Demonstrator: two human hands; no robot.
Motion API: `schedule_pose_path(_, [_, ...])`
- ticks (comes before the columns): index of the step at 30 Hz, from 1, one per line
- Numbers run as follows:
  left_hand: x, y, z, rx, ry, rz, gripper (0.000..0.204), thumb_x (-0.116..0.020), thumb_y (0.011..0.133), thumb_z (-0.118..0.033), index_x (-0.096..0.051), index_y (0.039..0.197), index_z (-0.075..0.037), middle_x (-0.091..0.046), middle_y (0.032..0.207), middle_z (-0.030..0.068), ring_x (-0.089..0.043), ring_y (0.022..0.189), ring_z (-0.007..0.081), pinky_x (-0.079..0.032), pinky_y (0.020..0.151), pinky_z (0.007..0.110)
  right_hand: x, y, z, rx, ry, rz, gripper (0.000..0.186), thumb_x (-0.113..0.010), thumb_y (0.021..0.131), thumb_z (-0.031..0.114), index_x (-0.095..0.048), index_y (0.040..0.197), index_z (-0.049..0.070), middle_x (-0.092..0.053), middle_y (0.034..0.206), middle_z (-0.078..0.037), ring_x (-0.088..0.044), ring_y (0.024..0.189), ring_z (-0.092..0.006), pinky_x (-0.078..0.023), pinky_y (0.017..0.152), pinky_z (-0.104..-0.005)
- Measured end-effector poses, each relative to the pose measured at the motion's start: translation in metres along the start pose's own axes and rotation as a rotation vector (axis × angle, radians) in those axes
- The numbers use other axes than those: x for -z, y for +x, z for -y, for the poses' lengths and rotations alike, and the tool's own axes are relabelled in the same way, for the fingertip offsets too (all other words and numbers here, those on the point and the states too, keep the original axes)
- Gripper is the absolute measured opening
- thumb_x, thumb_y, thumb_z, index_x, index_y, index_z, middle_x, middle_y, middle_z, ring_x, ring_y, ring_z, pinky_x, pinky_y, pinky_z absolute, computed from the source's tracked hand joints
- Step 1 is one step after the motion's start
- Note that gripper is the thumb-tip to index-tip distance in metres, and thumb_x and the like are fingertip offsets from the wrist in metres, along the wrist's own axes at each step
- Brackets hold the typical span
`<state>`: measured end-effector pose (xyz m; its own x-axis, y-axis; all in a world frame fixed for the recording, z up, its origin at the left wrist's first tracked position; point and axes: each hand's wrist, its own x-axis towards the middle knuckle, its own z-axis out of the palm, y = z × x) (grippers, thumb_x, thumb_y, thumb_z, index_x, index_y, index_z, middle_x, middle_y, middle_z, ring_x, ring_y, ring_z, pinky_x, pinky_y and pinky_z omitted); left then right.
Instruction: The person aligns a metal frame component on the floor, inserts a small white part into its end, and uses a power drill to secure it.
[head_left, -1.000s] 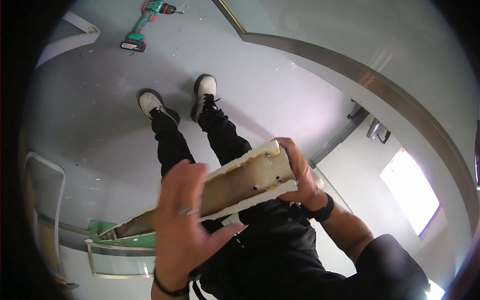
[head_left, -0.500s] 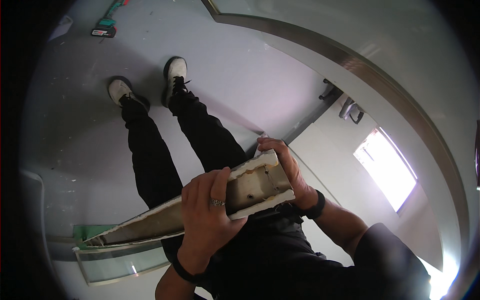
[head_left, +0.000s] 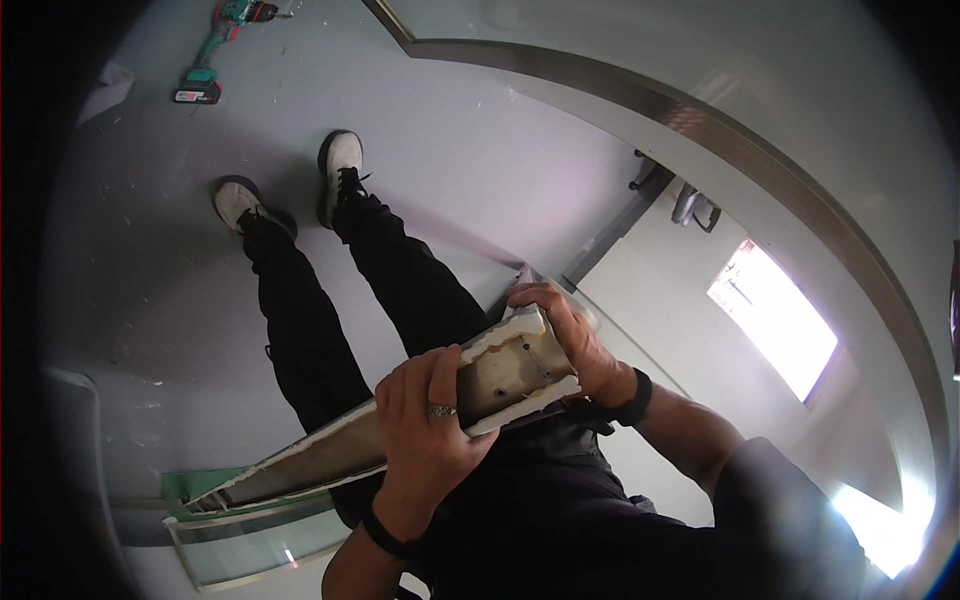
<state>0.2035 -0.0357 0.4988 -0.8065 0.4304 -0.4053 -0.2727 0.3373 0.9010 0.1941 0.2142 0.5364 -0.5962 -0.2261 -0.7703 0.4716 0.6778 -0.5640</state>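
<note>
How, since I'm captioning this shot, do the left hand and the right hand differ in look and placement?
The left hand wears a ring; no ring shows on the right hand. The left hand grips partway along the channel; the right hand holds its right end. Both hold the channel, and a dark band shows at each wrist.

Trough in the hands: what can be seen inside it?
Inside the trough, small dark spots show near the end by the right hand. The left hand lies across the middle, so that stretch of the inside cannot be seen.
</note>
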Motion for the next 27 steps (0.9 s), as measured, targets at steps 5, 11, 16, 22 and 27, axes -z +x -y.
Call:
schedule_pose_path(5, [-0.003,-0.001,-0.002,-0.029,0.021,-0.043,0.097,-0.090,0.050,-0.017,-0.048,0.136,-0.002,-0.059,0.120,0.0135,-0.060,0.107,0.0311,-0.043,0.093,0.046,0.002,-0.001,0.006,0.003,0.081,-0.007,0.099,-0.087,0.056,0.026,-0.043,0.141,0.001,-0.050,0.136,-0.020,-0.049,0.128,-0.0405,-0.042,0.107,-0.0444])
schedule_pose_path(11, [-0.003,0.000,-0.003,-0.030,0.046,-0.040,0.095,-0.091,0.052,-0.017,-0.048,0.136,-0.001,-0.059,0.121,0.0137,-0.060,0.107,0.0313,-0.043,0.092,0.046,0.000,-0.002,0.002,0.001,0.080,-0.017,0.100,-0.087,0.055,0.024,-0.042,0.141,0.001,-0.050,0.136,-0.020,-0.049,0.127,-0.0407,-0.042,0.106,-0.0441])
schedule_pose_path(16, [-0.005,0.000,-0.001,-0.034,0.038,-0.051,0.095,-0.092,0.051,-0.016,-0.050,0.136,-0.003,-0.058,0.120,0.0152,-0.059,0.106,0.0336,-0.045,0.091,0.047,-0.002,-0.002,-0.003,0.003,0.068,-0.023,0.101,-0.088,0.054,0.027,-0.042,0.140,0.001,-0.050,0.135,-0.020,-0.050,0.126,-0.0410,-0.043,0.105,-0.0449])
schedule_pose_path(22, [0.000,-0.001,0.000,-0.007,0.000,-0.019,0.097,-0.092,0.051,-0.018,-0.049,0.137,-0.005,-0.058,0.120,0.0157,-0.059,0.106,0.0345,-0.046,0.089,0.047,-0.003,0.000,-0.005,0.053,0.054,-0.043,0.100,-0.088,0.056,0.039,-0.045,0.137,0.001,-0.052,0.133,-0.020,-0.052,0.123,-0.0401,-0.045,0.102,-0.0438])
schedule_pose_path(27, [-0.003,-0.001,0.003,-0.021,0.006,-0.042,0.099,-0.092,0.050,-0.018,-0.048,0.137,-0.006,-0.059,0.121,0.0148,-0.060,0.106,0.0335,-0.045,0.089,0.046,-0.003,0.001,-0.003,0.025,0.064,-0.027,0.098,-0.087,0.060,0.043,-0.044,0.137,0.000,-0.052,0.134,-0.021,-0.054,0.123,-0.0402,-0.046,0.102,-0.0437])
